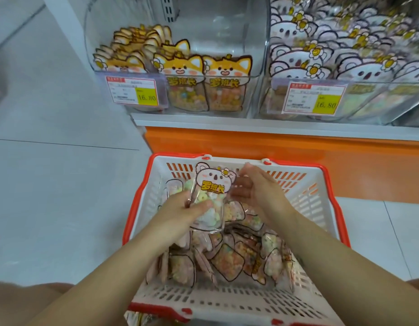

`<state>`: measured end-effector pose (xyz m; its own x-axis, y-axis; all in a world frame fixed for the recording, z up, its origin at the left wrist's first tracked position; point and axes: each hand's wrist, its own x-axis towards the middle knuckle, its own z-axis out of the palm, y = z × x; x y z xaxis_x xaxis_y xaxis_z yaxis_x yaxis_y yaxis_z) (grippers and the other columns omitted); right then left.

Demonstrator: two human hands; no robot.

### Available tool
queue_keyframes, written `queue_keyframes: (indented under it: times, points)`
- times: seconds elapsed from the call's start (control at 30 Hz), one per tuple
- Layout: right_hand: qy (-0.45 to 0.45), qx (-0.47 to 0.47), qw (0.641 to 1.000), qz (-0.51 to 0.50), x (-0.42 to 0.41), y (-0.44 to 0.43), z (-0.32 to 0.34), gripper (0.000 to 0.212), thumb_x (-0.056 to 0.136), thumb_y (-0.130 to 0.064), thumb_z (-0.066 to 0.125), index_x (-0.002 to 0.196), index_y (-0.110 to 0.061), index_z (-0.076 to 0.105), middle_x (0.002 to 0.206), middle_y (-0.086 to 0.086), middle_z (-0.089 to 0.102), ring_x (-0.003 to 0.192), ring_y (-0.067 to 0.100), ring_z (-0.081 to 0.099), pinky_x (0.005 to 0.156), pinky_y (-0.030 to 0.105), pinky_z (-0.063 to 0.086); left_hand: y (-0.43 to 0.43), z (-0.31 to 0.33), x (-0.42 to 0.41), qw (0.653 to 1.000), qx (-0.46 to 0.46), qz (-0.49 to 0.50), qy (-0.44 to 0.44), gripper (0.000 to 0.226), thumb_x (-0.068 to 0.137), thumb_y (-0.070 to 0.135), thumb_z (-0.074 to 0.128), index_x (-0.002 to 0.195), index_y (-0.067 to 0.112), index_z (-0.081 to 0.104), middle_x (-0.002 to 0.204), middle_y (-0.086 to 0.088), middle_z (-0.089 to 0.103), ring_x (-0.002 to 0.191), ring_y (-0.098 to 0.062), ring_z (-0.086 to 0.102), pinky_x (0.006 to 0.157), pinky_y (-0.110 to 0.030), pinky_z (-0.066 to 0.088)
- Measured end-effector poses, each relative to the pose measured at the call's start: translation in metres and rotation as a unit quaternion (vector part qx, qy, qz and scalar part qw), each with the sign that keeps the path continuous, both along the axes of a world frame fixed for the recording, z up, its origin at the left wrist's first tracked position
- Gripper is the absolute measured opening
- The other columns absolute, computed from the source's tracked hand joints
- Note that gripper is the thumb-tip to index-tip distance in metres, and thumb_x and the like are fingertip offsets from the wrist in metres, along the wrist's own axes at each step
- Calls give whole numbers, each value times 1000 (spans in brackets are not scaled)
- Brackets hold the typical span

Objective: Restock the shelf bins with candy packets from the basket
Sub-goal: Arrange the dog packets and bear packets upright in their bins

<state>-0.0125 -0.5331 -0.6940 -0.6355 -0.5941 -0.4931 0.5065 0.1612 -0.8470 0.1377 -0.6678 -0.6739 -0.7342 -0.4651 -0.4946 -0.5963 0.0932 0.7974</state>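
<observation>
The fingers (201, 205) of the left hand (187, 208) are clamped on the lower half of a koala packet (211, 184). The thumb lies across the clear front over the ring-shaped sweets, and the other fingers are hidden behind it. The right hand (258, 189) is at the packet's right edge, its fingers (243, 184) bent and close together and touching that edge. One fingertip is lifted near the packet's top corner. The thumb is hidden, so I cannot tell whether this hand pinches the packet or only steadies it.

The packet is upright, face toward the camera, and raised over the far half of the basket (138, 203). The basket is white with a red rim and sits on the pale floor (51, 184), just near of the shelf (274, 142) with its orange base. Under both forearms, loose packets (227, 257) lie piled in the basket.

On the shelf, the left bin (250, 43) is clear and holds fox packets (225, 85) standing along its near wall and left side. Its far right part is bare. The right bin (267, 95) is crowded with rows of white koala packs (321, 55). Each bin has a price tag (133, 91) on its front, both with yellow patches.
</observation>
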Motion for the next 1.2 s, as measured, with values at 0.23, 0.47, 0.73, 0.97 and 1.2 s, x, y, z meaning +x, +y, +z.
queue_keyframes:
  times: [0.23, 0.47, 0.73, 0.97, 1.2]
  points:
    - [445, 407, 657, 453, -1, 4, -125, 69, 91, -23, 64, 150, -28, 29, 155, 1, 37, 139, 30, 39, 108, 51, 40, -19, 0, 13, 993, -98, 49, -34, 18, 96, 31, 65, 78, 26, 61, 70, 12, 61, 67, -2, 57, 55, -12, 37]
    - [562, 405, 515, 505, -2, -1, -143, 61, 89, -17, 64, 146, -22, 44, 149, 4, 47, 142, 27, 35, 117, 51, 25, -17, -1, 10, 994, -89, 39, -42, 19, 93, 41, 65, 98, 24, 71, 90, 4, 74, 86, -12, 68, 83, -32, 52]
    - [461, 427, 589, 508, -23, 27, -77, 17, 83, -24, 54, 93, -14, 63, 82, 2, 57, 78, 26, 60, 64, 31, 50, -10, -5, -1, 994, -104, -4, -31, 17, 97, 31, 62, 113, 33, 67, 99, 21, 68, 92, 8, 60, 69, -5, 37]
    - [406, 371, 795, 255, -35, 62, 26, 23, 76, -27, 62, 63, -8, 63, 60, 4, 60, 58, 20, 58, 56, 32, 48, 15, 12, -7, 998, -34, 53, -10, 25, 100, 29, 59, 124, 24, 63, 115, 5, 68, 107, -15, 62, 86, -27, 46]
    - [558, 233, 790, 99, 33, 83, 91, 22, 87, -40, 64, 76, -21, 63, 74, -7, 63, 72, 11, 57, 67, 31, 49, 79, 36, -17, 965, 194, 175, 19, 42, 103, 14, 51, 143, 0, 46, 138, -26, 53, 109, -40, 63, 60, -32, 58]
